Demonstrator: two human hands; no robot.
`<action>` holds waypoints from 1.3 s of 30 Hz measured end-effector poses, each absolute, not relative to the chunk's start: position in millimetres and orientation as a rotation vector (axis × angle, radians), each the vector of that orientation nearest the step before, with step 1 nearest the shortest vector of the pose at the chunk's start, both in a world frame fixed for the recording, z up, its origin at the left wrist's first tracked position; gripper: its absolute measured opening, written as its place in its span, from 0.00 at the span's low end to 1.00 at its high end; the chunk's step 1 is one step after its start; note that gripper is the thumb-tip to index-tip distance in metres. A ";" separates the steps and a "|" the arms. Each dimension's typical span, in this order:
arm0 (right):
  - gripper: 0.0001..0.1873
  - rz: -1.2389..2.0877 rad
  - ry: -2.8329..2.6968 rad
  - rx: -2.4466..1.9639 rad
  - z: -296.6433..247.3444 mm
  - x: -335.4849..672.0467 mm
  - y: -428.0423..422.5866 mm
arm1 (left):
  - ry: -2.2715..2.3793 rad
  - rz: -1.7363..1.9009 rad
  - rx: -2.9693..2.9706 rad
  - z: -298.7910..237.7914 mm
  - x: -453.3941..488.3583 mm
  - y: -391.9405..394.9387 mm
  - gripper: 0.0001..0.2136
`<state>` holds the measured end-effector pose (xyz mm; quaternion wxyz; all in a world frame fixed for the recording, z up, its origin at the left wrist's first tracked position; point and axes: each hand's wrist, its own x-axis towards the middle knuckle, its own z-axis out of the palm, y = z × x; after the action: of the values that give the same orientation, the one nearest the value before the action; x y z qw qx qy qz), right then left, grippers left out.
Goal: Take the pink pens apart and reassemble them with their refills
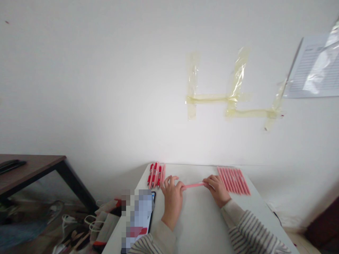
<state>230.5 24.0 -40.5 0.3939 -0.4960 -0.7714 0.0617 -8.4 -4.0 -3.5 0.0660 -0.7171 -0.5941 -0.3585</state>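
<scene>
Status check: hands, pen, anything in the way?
Left hand, right hand: pinching opposite ends of pink pen. Pen: crosswise between them. Close by: mixed pen group beside left, pink row beside right.

Wears long sleeves on both arms, in pale, greyish cloth with narrow dark stripes set close together. Finishes behind the left hand (172,201) in a broad, plain beige left cuff (166,235), and behind the right hand (217,190) in a matching right cuff (233,211). Changes from plain to striped farther back from the hands, on the left sleeve (144,245) and the right sleeve (255,231) alike. Shows more striped cloth behind the right hand than behind the left. Looks soft and roomy, creasing near the right cuff. Leaves both hands bare, wrist to fingertips.
</scene>
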 end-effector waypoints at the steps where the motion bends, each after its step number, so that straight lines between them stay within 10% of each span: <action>1: 0.14 0.153 -1.957 -1.256 -41.0 230.9 24.5 | -1.791 -1.074 -2.157 -3.2 -8.4 -3.9 0.05; 39: 0.11 -0.056 -1.902 -1.259 -41.7 233.8 23.8 | -1.940 -1.096 -2.120 -5.3 -6.0 -4.0 0.09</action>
<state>233.8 23.8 -41.7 0.4169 -0.5017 -0.7576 -0.0222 -6.0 -4.0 -5.3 0.0330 -0.6890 -0.6303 -0.3563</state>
